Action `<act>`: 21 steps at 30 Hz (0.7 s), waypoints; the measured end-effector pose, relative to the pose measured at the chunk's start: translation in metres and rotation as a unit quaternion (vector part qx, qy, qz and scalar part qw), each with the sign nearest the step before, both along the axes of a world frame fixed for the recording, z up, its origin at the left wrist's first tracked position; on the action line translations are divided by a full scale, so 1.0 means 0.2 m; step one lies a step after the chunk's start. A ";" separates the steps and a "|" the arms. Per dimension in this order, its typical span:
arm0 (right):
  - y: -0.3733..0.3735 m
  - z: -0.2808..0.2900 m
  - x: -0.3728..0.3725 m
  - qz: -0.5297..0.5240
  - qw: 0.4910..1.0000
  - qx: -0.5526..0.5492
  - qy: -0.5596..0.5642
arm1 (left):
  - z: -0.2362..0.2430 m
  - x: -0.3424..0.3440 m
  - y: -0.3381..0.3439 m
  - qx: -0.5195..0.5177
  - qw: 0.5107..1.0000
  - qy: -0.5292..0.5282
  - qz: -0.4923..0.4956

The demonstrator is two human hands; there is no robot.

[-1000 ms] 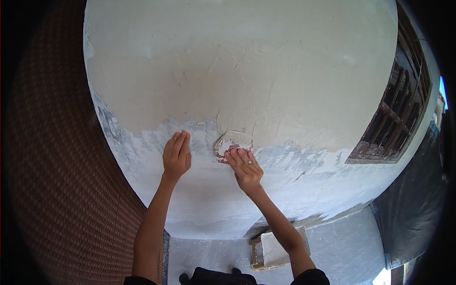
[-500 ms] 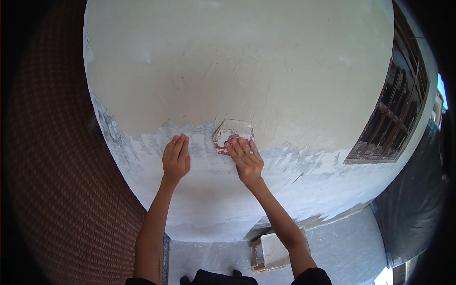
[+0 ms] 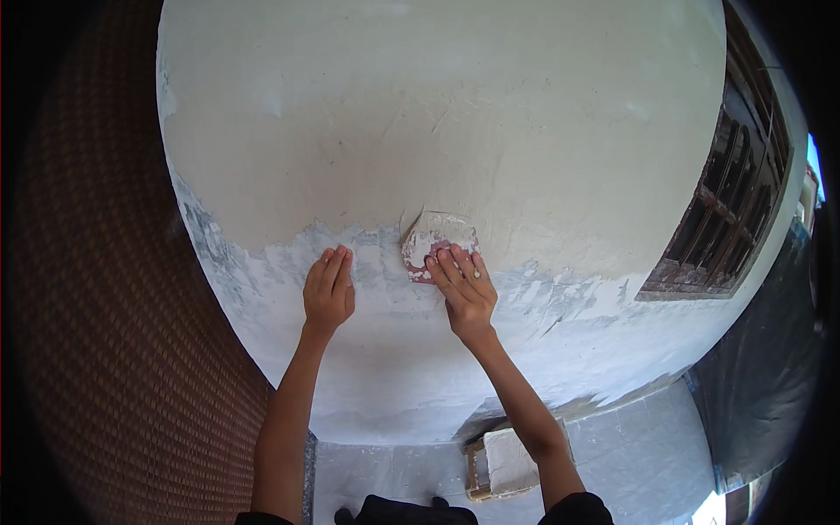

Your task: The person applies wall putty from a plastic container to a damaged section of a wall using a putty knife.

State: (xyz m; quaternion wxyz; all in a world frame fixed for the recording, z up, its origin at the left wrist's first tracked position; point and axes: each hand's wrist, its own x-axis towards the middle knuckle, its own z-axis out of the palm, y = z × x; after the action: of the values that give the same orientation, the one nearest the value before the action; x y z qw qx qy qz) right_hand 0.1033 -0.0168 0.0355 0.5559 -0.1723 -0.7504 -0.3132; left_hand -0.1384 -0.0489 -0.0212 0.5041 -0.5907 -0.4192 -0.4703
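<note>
My right hand (image 3: 468, 297) holds a reddish flat putty spreader (image 3: 423, 264) against the wall (image 3: 376, 166), its fingers laid over the tool's face. Cream putty coats the spreader's upper part, and white smears cover the rest. My thumb is mostly hidden. To the left, my left hand (image 3: 329, 289) touches the wall with fingers stretched out and close together, holding nothing. Both hands are near the ragged line where the smooth cream coat above meets the patchy white and grey surface below.
A barred dark window (image 3: 713, 201) sits in the wall at the right. Woven brown matting (image 3: 157, 332) runs along the left. Below, a putty-covered board (image 3: 510, 461) rests on a small wooden stool (image 3: 476, 468) on the grey floor (image 3: 639, 451). Dark sheeting (image 3: 757, 367) hangs at far right.
My right hand and the spreader have slid slightly up and to the right along the wall. The left hand keeps nearly the same spot on it; the view has shifted a little.
</note>
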 end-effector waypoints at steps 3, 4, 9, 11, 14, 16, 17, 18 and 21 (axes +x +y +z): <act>-0.04 -0.25 0.07 0.015 0.998 -0.061 -0.027 | -0.01 0.00 0.01 0.002 1.000 0.001 -0.005; -0.07 -0.27 0.08 0.019 0.998 -0.058 -0.028 | -0.02 0.00 0.01 0.001 1.000 0.001 -0.008; -0.13 -0.06 0.05 0.035 0.999 -0.029 0.008 | 0.00 -0.01 -0.02 -0.002 1.000 -0.001 -0.001; -0.08 0.03 0.01 0.023 0.999 -0.013 0.021 | 0.00 -0.01 -0.02 -0.005 1.000 -0.002 0.000; -0.01 -0.01 -0.01 -0.005 1.000 0.001 0.004 | 0.00 -0.01 -0.01 -0.002 1.000 0.002 0.004; -0.04 -0.20 0.04 0.040 0.996 -0.082 -0.010 | -0.01 0.00 0.01 0.000 1.000 -0.004 -0.007; -0.08 -0.26 0.05 0.046 0.996 -0.079 -0.010 | -0.02 -0.01 0.00 0.003 1.000 -0.003 -0.001; -0.13 -0.30 0.08 0.057 0.994 -0.095 -0.022 | -0.02 -0.01 0.00 -0.001 1.000 -0.002 -0.007; -0.15 -0.23 0.09 0.058 0.996 -0.073 -0.016 | -0.01 0.00 0.01 -0.002 1.000 -0.002 -0.010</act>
State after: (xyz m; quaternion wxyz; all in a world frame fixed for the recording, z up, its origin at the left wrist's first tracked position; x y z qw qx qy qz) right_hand 0.1215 -0.0459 -0.0113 0.5470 -0.1643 -0.7887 -0.2274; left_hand -0.1394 -0.0478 -0.0235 0.4976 -0.5948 -0.4155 -0.4754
